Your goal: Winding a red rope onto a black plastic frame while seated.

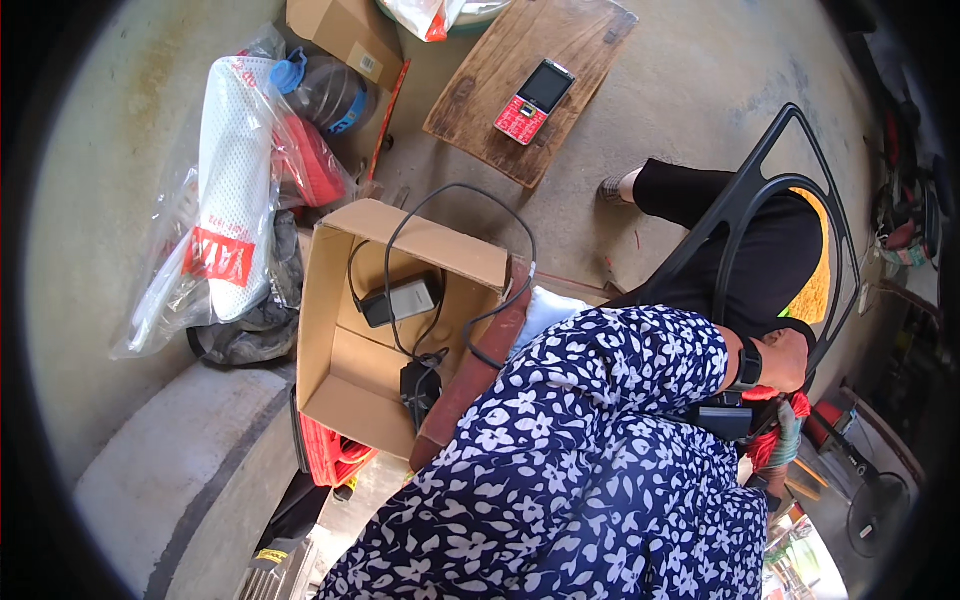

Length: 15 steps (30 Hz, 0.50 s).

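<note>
Curled shut, my right hand (pixel 790 362) grips red cord strands (pixel 770 445) against the black plastic chair frame (pixel 745 205); left hand unseen.

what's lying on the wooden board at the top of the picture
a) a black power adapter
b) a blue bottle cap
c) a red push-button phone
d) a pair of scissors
c: a red push-button phone with a dark screen lies flat on the wooden board; the black power adapter sits in the open cardboard box instead.
</note>
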Each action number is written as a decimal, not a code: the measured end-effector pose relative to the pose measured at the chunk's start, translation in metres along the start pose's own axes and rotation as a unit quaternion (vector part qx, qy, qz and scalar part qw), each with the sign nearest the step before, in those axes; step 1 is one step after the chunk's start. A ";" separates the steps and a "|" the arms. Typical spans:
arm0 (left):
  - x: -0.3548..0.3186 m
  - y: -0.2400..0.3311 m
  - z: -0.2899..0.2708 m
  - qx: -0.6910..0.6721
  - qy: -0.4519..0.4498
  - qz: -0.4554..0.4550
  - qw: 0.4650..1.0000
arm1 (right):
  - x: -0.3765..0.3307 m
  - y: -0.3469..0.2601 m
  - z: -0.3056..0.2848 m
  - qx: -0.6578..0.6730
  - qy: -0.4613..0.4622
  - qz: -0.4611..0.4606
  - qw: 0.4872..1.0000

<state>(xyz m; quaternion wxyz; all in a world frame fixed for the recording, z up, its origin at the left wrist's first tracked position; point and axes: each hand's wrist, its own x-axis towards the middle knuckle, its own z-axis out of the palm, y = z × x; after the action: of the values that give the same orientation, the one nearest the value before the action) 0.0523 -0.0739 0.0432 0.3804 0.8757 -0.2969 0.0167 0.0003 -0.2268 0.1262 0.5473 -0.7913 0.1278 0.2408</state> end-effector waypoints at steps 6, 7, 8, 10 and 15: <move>0.010 -0.010 0.026 -0.087 0.022 0.045 0.995 | 0.007 0.016 -0.017 -0.026 0.029 -0.005 0.999; 0.011 -0.007 0.028 -0.083 0.020 0.050 0.995 | 0.007 0.018 -0.015 -0.002 0.065 -0.023 0.998; 0.008 -0.005 0.032 -0.119 0.030 0.030 0.992 | 0.003 0.018 -0.017 0.004 0.067 -0.026 0.997; -0.013 -0.005 0.001 -0.258 -0.024 -0.064 0.964 | -0.003 0.011 -0.017 -0.033 0.028 -0.021 0.999; -0.032 0.003 -0.017 -0.490 -0.021 -0.187 0.851 | -0.004 0.019 -0.018 -0.014 0.046 -0.041 0.998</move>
<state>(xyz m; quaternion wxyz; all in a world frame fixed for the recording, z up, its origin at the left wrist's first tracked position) 0.0276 -0.0479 0.0489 0.7499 0.6148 -0.1048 -0.2207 -0.0075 -0.2504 0.1184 0.5395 -0.8134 0.1171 0.1835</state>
